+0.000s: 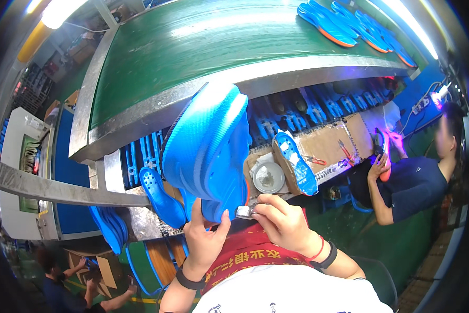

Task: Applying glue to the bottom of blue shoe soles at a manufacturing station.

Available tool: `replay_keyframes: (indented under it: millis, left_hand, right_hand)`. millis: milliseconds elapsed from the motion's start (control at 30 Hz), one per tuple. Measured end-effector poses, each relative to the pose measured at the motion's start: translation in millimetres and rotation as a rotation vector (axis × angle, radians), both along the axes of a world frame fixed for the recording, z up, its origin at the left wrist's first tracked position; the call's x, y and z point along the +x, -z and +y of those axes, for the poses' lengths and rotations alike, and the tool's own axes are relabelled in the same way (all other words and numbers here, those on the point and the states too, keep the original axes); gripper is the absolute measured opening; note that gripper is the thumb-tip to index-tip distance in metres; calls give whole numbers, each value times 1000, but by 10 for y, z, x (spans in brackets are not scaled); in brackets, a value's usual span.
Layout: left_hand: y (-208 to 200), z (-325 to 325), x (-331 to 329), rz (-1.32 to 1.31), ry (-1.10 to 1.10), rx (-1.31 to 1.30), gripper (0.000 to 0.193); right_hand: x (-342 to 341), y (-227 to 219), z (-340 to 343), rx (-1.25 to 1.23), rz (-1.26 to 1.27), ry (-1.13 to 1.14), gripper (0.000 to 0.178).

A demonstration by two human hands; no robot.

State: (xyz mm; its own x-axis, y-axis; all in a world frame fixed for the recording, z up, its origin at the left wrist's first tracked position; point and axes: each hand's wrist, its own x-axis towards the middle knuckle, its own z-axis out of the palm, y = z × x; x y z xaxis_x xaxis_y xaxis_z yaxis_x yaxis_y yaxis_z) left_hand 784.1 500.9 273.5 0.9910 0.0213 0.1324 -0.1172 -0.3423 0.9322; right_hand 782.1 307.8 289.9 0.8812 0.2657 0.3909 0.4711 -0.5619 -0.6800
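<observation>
My left hand (204,237) grips the lower end of a blue shoe sole (205,141), thumb and fingers on either side. The sole stands up tall in front of me, with ribbed texture and an orange edge at its lower right. My right hand (278,219) pinches a small whitish piece (244,211) against or right beside the sole's lower edge; its exact kind is unclear. Just beyond my right hand sits a round bowl (269,178) with pale residue inside. A blue sole with holes (160,195) leans left of the held one.
A green conveyor belt (156,62) with a metal edge crosses ahead, blue soles (331,26) at its far right. A blue sole with white patches (297,164) and red-handled pliers (316,160) lie on cardboard. A co-worker (412,182) at right holds a sole; another person (62,284) is lower left.
</observation>
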Motion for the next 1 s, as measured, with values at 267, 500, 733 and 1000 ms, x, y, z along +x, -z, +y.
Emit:
replay_keyframes:
  millis: [267,500,733,1000]
  left_hand:
    - [12,0,-2,-39,-14,17,57]
    - [-56,-131,95,-12,19,-19,57]
    - [-217,-405,473,246,242,-240,65]
    - [-1032,-1821,2477,244,539,-611,80]
  right_hand:
    - [2,10,23,-158,-69,60,18]
    - [9,-12,-106,-199,-106,139,20]
    - [-67,-200,-619,-64,-150,519,9]
    - [-310,-230,-986,-10,-51,659,8]
